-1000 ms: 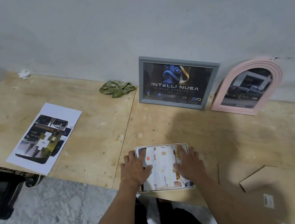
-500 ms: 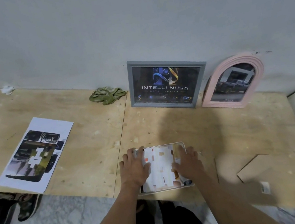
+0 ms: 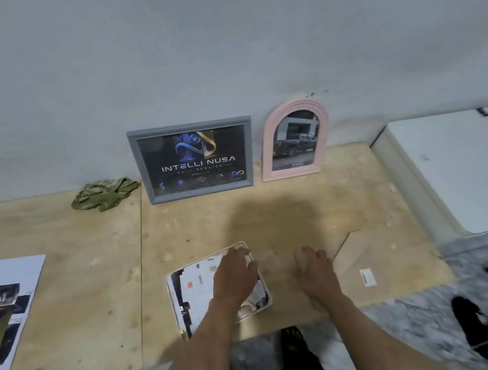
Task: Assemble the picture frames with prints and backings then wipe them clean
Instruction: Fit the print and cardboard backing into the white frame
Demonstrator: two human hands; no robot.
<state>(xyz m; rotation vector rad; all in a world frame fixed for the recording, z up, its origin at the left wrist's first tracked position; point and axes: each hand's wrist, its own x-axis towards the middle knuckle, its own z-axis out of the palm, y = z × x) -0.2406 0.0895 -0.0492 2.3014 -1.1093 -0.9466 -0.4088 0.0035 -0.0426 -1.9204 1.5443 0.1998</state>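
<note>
small white frame [image 3: 216, 286], print in place, near table's front edge: right hand [image 3: 312, 264] now off it, fingers loosely curled and empty, moving toward brown backing [image 3: 369, 256]; left hand [image 3: 236, 272] alone rests flat on print; backing likely next.

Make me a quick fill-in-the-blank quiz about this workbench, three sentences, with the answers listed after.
1. The arched frame leaning on the wall is ____ in colour.
2. The crumpled cloth lies to the ____ of the grey frame.
3. The ____ hand rests on the small white frame, while the right hand is off it.

Answers: pink; left; left
</note>
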